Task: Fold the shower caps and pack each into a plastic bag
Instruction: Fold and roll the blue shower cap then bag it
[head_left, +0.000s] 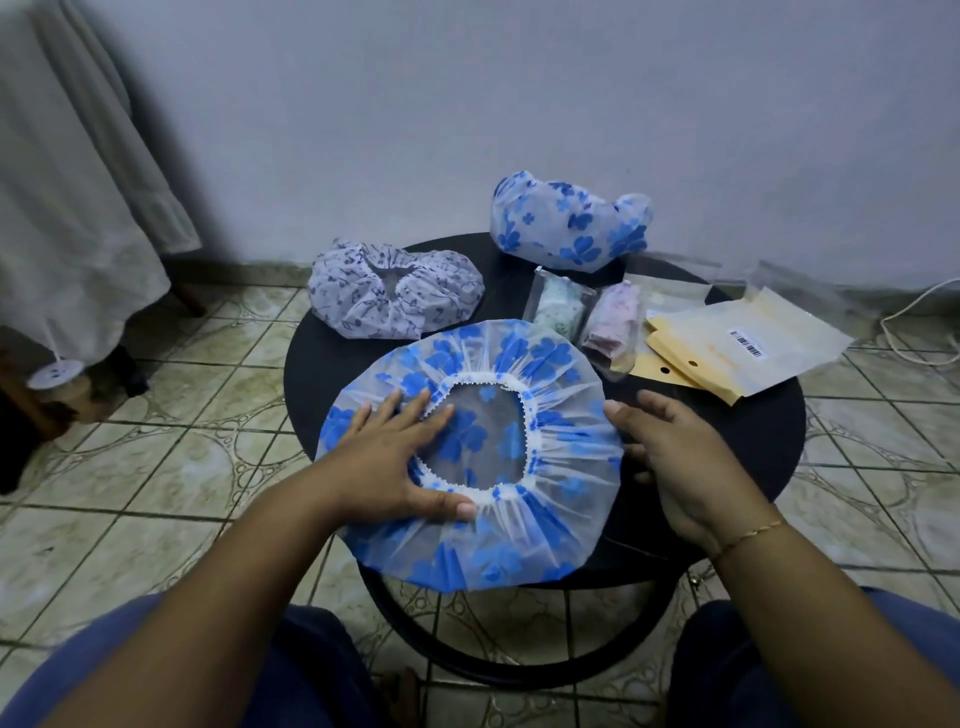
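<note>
A white shower cap with blue flowers (524, 540) lies spread flat, opening up, on the near part of the round black table (737, 447). My left hand (389, 457) presses flat on the cap's left side, fingers straight, thumb at the elastic rim. My right hand (670, 447) hovers at the cap's right edge, fingers relaxed, holding nothing. A grey-patterned cap (389, 291) lies behind it. Another blue-flowered cap (566, 223) stands puffed up at the table's back. Two packed bags, one holding a green cap (558, 306) and one a pink cap (613, 327), lie at centre right.
Several empty plastic bags with tan card backs (737, 343) lie at the table's right edge. A white cable (914, 322) runs on the tiled floor at right. A draped white cloth (72, 197) hangs at the left. My knees are below the table's near edge.
</note>
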